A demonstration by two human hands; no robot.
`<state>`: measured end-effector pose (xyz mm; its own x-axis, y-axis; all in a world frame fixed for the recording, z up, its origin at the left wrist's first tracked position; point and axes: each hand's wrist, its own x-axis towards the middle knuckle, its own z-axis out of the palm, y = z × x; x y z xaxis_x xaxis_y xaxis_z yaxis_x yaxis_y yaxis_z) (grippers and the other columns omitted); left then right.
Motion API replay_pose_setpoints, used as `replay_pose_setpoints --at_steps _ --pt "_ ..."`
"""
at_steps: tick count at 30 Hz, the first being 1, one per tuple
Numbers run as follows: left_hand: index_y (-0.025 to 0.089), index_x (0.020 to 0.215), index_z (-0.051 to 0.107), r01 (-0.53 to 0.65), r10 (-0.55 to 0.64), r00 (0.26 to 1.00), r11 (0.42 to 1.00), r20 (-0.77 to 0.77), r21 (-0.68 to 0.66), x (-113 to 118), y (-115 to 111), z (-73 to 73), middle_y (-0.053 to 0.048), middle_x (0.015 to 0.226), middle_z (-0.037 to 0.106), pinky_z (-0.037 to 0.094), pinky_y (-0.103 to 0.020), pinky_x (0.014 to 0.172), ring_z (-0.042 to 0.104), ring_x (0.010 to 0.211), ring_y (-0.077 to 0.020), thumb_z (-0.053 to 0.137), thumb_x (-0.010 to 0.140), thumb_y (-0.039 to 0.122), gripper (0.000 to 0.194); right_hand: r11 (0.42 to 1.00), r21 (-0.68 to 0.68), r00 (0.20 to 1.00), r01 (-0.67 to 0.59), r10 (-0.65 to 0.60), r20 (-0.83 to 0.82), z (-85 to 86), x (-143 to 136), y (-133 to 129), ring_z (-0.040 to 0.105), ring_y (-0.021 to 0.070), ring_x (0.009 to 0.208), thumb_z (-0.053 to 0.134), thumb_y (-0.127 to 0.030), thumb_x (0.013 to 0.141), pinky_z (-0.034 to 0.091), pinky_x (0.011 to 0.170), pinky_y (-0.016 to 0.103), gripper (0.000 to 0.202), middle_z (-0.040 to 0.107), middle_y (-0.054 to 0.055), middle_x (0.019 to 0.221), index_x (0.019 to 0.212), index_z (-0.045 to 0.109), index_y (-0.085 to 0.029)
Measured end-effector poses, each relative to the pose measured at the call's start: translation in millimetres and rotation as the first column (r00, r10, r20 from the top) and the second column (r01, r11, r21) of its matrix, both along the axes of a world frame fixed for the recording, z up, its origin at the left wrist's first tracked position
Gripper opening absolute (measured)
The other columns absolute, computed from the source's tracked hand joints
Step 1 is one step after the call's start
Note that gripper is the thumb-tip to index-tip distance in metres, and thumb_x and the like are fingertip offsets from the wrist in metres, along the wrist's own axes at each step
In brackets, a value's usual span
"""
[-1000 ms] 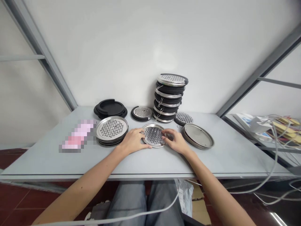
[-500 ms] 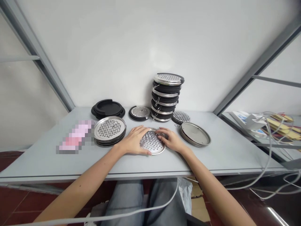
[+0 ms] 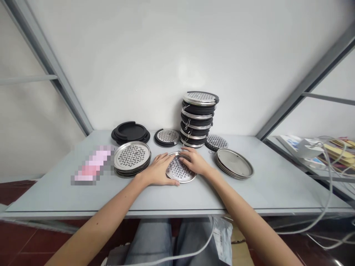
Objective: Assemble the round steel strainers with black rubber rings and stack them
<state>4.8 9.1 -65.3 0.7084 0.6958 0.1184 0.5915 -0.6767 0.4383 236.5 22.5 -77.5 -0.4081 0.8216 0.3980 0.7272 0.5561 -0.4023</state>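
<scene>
A round perforated metal disc (image 3: 179, 172) lies on the grey table (image 3: 172, 192) in front of me. My left hand (image 3: 158, 170) rests against its left edge with fingers curled along the rim. My right hand (image 3: 194, 161) lies on the disc's far right part, fingers spread over it. A stack of perforated metal discs (image 3: 132, 158) sits just left of my left hand. A stack of plain metal lids (image 3: 234, 163) sits to the right of my right hand.
A tall stack of black rings and metal discs (image 3: 198, 120) stands at the back by the wall. Black lids (image 3: 130, 132), a black-rimmed disc (image 3: 166, 136) and another perforated disc (image 3: 216, 142) lie nearby. A blurred pink object (image 3: 93, 164) lies left. Cables (image 3: 327, 173) and papers are at right.
My right hand has moved left from the disc's right edge onto its far part. My left hand stays at the left rim. The view has shifted slightly.
</scene>
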Motion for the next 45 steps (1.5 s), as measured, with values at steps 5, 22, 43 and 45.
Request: replay_pose_setpoints --at_steps 5,22,43,45 --pt "0.022 0.145 0.030 0.016 -0.017 1.000 1.000 0.026 0.027 1.2 0.2 0.2 -0.013 0.149 0.037 0.026 -0.052 0.112 0.028 0.139 -0.0382 0.070 0.062 0.071 0.104 1.000 -0.008 1.000 -0.005 0.005 -0.013 -10.2 -6.1 4.7 0.055 0.0286 0.118 0.056 -0.039 0.088 0.041 0.104 0.045 0.039 0.059 0.017 0.127 0.115 0.066 -0.013" --pt "0.020 0.144 0.034 -0.038 0.036 0.999 0.995 0.021 0.090 5.2 -2.4 -0.1 -0.015 0.143 0.044 0.030 -0.049 0.108 0.038 0.132 -0.0373 0.071 0.058 0.072 0.107 1.000 0.016 1.000 -0.011 0.011 0.006 -8.2 -2.7 3.3 0.056 0.0286 0.121 0.050 -0.039 0.092 0.041 0.105 0.047 0.035 0.062 0.012 0.129 0.113 0.070 -0.021" --pt "0.022 0.142 0.037 -0.022 0.020 0.999 0.998 0.041 0.058 3.4 -2.3 0.4 -0.014 0.141 0.046 0.029 -0.050 0.109 0.037 0.133 -0.0375 0.071 0.055 0.075 0.108 0.998 -0.053 0.998 0.019 -0.022 -0.054 -10.6 -2.0 2.8 0.056 0.0281 0.120 0.043 -0.044 0.095 0.039 0.105 0.047 0.039 0.063 0.010 0.127 0.110 0.072 -0.023" --pt "0.021 0.143 0.036 -0.031 0.029 0.999 0.997 0.033 0.064 3.3 -2.5 0.4 -0.015 0.141 0.046 0.029 -0.051 0.109 0.036 0.133 -0.0382 0.070 0.054 0.076 0.110 0.998 -0.070 0.998 0.005 -0.010 -0.063 -11.5 -1.9 3.2 0.055 0.0277 0.121 0.042 -0.045 0.095 0.039 0.106 0.046 0.040 0.063 0.010 0.128 0.109 0.073 -0.023"
